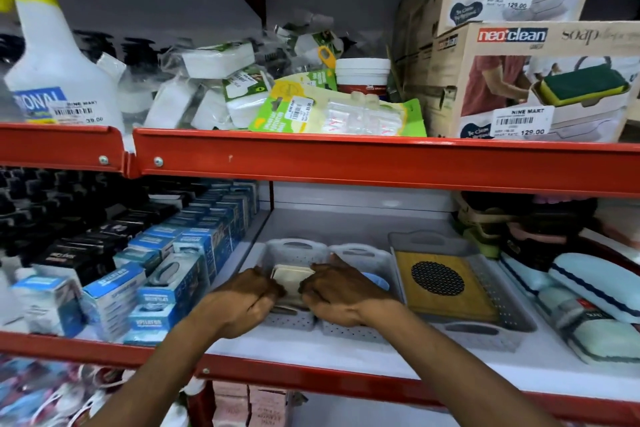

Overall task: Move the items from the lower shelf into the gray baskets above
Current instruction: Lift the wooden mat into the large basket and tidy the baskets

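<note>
Three gray perforated baskets stand side by side on the white middle shelf: a left basket (292,250), a middle basket (367,258) and a larger right basket (502,305). A stack of beige flat items (291,279) sits in the left basket. My left hand (242,302) and my right hand (341,295) are both closed on that stack, one on each side, inside the basket. Something light blue (379,280) lies in the middle basket, mostly hidden by my right hand. The right basket holds a wooden board with a round black grid (438,279).
Blue and black boxed goods (166,274) crowd the shelf left of the baskets. Sponges and scrubbers (588,291) lie to the right. A red shelf beam (346,159) runs just above. Pink packs (249,406) sit on the shelf below.
</note>
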### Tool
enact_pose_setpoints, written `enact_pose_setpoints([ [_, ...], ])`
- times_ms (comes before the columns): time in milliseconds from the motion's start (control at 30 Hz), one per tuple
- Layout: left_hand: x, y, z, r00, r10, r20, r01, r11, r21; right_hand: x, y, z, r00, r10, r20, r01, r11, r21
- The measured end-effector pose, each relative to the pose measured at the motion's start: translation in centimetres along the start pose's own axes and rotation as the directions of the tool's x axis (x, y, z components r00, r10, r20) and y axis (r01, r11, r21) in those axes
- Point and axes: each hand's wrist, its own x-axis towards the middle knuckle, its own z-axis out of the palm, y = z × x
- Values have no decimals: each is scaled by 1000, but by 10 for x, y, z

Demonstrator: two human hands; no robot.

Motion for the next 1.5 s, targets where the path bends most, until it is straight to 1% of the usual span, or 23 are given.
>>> enact_pose_setpoints([
  [100, 0, -2, 0, 1000, 26, 2, -26, 1000, 10, -4, -4, -5, 1000, 1, -26, -1, 1000, 6],
  [167, -3, -3, 1, 1000, 25, -6, -25, 1000, -14, -14, -6, -7, 998, 0, -69, 3, 999, 40],
  [267, -9, 1, 4, 997, 37, -69, -43, 995, -89, -39, -8, -5, 965, 60, -257, -47, 997, 57],
  [300, -10, 4, 7, 994, 56, -90, -67, 990, -125, -49, -8, -2, 947, 84, -310, -79, 996, 31],
  [333, -10, 8, 11, 992, 68, -106, -84, 984, -158, -57, -8, 1, 937, 105, -332, -112, 994, -2],
  [400, -10, 17, 18, 988, 58, -144, -88, 975, -206, -68, -10, 6, 941, 178, -287, -191, 981, -17],
  [467, -10, 24, 23, 982, 26, -189, -71, 969, -237, -74, -15, 8, 941, 247, -233, -248, 968, 22],
  [500, -11, 26, 24, 977, 18, -210, -69, 968, -239, -76, -17, 8, 939, 258, -226, -256, 966, 38],
  [633, -20, 30, 31, 965, -5, -263, -69, 960, -270, -87, -28, 7, 944, 223, -244, -218, 975, 50],
  [800, -38, 37, 39, 950, -14, -311, -86, 948, -306, -103, -43, 11, 949, 236, -207, -220, 971, 99],
  [867, -41, 39, 40, 942, -17, -334, -95, 944, -317, -110, -47, 13, 946, 231, -226, -205, 970, 131],
  [933, -44, 38, 41, 938, -26, -346, -95, 940, -328, -119, -46, 13, 923, 242, -298, -193, 964, 184],
  [1000, -45, 37, 41, 934, -34, -356, -88, 943, -321, -128, -36, 9, 862, 297, -410, -211, 947, 241],
  [1033, -44, 36, 41, 932, -39, -361, -84, 944, -319, -132, -27, 5, 827, 337, -449, -248, 937, 247],
  [1100, -44, 37, 41, 927, -43, -372, -79, 948, -308, -141, -3, 0, 774, 403, -488, -369, 914, 169],
  [1133, -44, 37, 42, 926, -46, -376, -76, 949, -305, -146, 9, -1, 758, 435, -487, -442, 890, 107],
  [1200, -43, 37, 43, 926, -58, -374, -67, 947, -313, -154, 23, 0, 732, 509, -453, -543, 837, 64],
  [1267, -44, 39, 43, 926, -64, -372, -63, 945, -321, -156, 28, 4, 725, 534, -435, -565, 822, 66],
  [1500, -43, 45, 42, 928, -77, -364, -46, 947, -318, -166, 20, 2, 754, 491, -437, -532, 846, 32],
])
